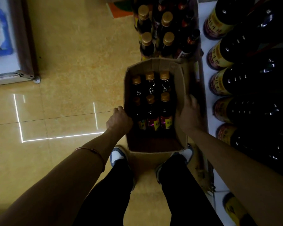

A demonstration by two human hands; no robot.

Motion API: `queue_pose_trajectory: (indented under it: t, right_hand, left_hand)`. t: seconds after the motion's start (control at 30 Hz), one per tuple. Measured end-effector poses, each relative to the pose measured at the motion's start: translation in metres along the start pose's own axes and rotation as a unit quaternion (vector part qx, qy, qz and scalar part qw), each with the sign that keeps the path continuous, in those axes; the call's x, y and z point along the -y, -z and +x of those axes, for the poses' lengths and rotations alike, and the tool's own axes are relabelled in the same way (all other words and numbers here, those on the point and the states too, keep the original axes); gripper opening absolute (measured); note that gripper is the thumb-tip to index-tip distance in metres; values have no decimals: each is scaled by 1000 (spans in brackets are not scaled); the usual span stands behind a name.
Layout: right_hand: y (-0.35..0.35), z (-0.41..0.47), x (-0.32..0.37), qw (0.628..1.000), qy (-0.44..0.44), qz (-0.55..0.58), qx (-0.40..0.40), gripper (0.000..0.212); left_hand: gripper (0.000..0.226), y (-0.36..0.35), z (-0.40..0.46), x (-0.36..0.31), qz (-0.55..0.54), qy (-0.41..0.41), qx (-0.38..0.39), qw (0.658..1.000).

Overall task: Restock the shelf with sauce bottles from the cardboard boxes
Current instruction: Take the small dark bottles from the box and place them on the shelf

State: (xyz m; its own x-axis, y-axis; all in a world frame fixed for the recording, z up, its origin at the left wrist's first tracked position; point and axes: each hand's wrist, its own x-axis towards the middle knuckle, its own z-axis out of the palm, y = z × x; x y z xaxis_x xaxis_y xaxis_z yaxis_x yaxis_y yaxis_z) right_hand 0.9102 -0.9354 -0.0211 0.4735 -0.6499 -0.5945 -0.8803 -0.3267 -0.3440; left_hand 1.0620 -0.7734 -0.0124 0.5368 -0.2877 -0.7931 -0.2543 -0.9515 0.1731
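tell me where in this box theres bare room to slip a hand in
The near end of the cardboard box, between the gold-capped bottles and the near wall, shows bare bottom. The far end is packed with six bottles. The left hand and right hand grip the side walls.

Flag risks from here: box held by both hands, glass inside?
1. The cardboard box is gripped only by its walls, left hand and right hand; soft card may buckle.
2. The bottles fill only the far end, so the load may tip forward.
3. A second box of bottles sits just ahead, a collision hazard.
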Motion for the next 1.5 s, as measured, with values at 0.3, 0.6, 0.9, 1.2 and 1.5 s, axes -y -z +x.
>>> queue_pose_trajectory:
  t: [0.3,0.6,0.9,1.2,1.5]
  right_hand:
    - [-19,14,29,995,81,49,23,70]
    - [-49,65,12,978,-22,191,87,84]
    - [-93,104,-17,969,-95,200,106,62]
    - [-105,91,-43,945,-78,308,76,36]
    - [-114,60,-38,916,-147,373,-24,47]
  left_hand:
    - [47,-14,12,-35,-101,-110,-14,989]
    - [48,-61,62,-72,-168,-89,-9,982]
    - [64,-116,109,-72,-389,87,-20,917]
    - [39,-130,109,-53,-462,29,-2,887]
    - [45,-138,83,-51,-473,40,-32,879]
